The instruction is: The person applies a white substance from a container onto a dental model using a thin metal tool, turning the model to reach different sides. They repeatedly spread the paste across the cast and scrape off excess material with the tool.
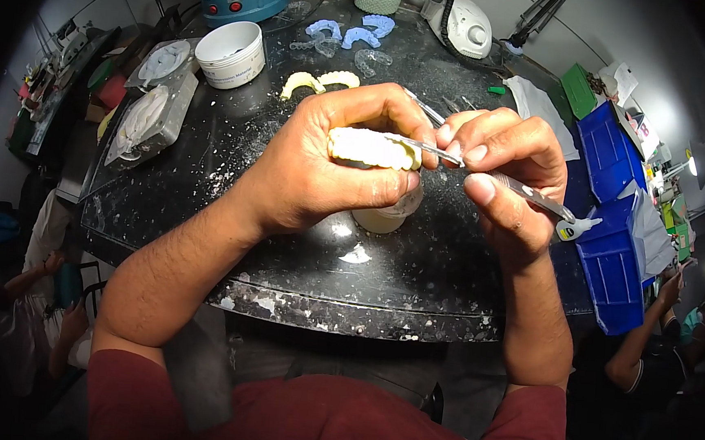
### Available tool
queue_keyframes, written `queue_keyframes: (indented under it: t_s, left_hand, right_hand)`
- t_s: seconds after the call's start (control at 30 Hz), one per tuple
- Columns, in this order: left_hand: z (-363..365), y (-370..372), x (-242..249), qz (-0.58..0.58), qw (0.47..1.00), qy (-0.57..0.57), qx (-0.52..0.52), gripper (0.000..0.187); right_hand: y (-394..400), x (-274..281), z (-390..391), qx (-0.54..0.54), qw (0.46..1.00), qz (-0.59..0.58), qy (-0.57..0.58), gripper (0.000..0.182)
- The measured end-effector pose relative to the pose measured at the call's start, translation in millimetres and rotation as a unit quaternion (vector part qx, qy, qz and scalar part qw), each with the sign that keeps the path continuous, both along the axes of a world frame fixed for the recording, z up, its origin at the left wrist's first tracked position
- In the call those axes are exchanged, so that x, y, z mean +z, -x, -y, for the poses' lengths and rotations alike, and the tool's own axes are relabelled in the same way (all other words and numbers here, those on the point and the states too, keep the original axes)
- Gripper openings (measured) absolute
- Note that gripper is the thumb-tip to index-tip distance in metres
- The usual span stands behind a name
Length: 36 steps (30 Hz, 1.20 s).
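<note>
A pale yellow dental cast with a row of teeth rests in my left hand, between its curled fingers and the thumb underneath. My right hand pinches a slim metal carving tool between thumb and fingertips. The tool's narrow end reaches left and overlaps the cast's right side. Both hands are close together above the black table. Below them stands a small translucent cup, partly hidden by the left hand. Another thin metal piece shows behind the right fingers.
Yellow arch pieces, blue arches and clear trays lie toward the back. A white tub and a plaster-smeared metal box stand left. Blue bins line the right. People sit at both sides.
</note>
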<state>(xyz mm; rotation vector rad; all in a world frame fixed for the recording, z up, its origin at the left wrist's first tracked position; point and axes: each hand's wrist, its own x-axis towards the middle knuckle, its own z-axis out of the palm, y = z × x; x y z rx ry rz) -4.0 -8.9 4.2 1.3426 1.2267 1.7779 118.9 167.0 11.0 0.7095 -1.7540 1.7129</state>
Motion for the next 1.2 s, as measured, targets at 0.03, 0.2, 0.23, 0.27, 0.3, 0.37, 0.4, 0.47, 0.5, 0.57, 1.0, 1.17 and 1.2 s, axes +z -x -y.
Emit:
queue_keyframes:
  t_s: [0.03, 0.2, 0.23, 0.27, 0.3, 0.37, 0.4, 0.47, 0.5, 0.57, 1.0, 1.17, 1.2]
  left_hand:
    - [0.2, 0.8, 0.1, -0.015, 1.0, 0.003, 0.005, 0.027]
    - [0.8, 1.0, -0.2, -0.02, 1.0, 0.001, 0.0, 0.028]
    - [1.1, 0.6, 1.7, -0.02, 1.0, 0.009, 0.004, 0.028]
    - [1.3, 0.4, 2.8, -0.02, 1.0, 0.017, 0.008, 0.028]
    - [0.9, 0.9, 1.6, -0.019, 1.0, 0.017, 0.009, 0.028]
    - [-0.3, 2.5, -2.1, -0.034, 0.999, 0.012, 0.018, 0.028]
    - [-0.4, 2.7, -2.3, -0.034, 0.999, 0.012, 0.018, 0.028]
    - [-0.5, 2.7, -2.5, -0.041, 0.999, 0.007, 0.017, 0.027]
    - [-0.7, 1.5, -2.1, -0.041, 0.999, 0.007, 0.017, 0.027]
    - [-1.2, -1.7, 0.2, -0.04, 0.998, 0.005, 0.038, 0.026]
    - [-3.2, 0.5, -2.6, -0.043, 0.998, 0.002, 0.039, 0.024]
    - [-4.0, 0.6, -3.2, -0.034, 0.999, -0.008, 0.036, 0.023]
    - [-4.2, 0.6, -3.4, -0.034, 0.999, -0.008, 0.036, 0.023]
  right_hand:
    - [-0.4, 0.3, 0.4, -0.009, 1.0, 0.007, -0.01, 0.018]
    - [2.9, -1.0, -3.1, 0.024, 1.0, -0.012, -0.004, 0.018]
    - [2.2, -1.0, -1.9, 0.016, 1.0, -0.009, 0.01, 0.018]
    - [1.0, -0.9, -1.1, 0.017, 1.0, -0.009, 0.01, 0.018]
    - [-0.1, -0.7, -0.2, 0.003, 1.0, 0.003, 0.003, 0.018]
    - [-0.1, -0.3, -0.2, -0.011, 1.0, 0.013, -0.005, 0.018]
    - [0.4, -0.3, -1.0, -0.008, 1.0, 0.006, -0.018, 0.018]
    - [1.6, -0.5, -2.8, -0.006, 0.999, -0.001, -0.031, 0.018]
    - [2.3, -0.6, -3.7, 0.011, 1.0, -0.003, -0.015, 0.019]
    - [1.7, -0.2, -3.6, 0.027, 1.0, -0.006, 0.002, 0.019]
    - [1.8, -1.5, -4.5, 0.011, 1.0, 0.018, 0.003, 0.018]
    - [1.7, -2.2, -3.3, -0.008, 1.0, 0.02, -0.011, 0.018]
    - [2.0, -2.4, -4.2, -0.007, 1.0, 0.019, -0.021, 0.018]
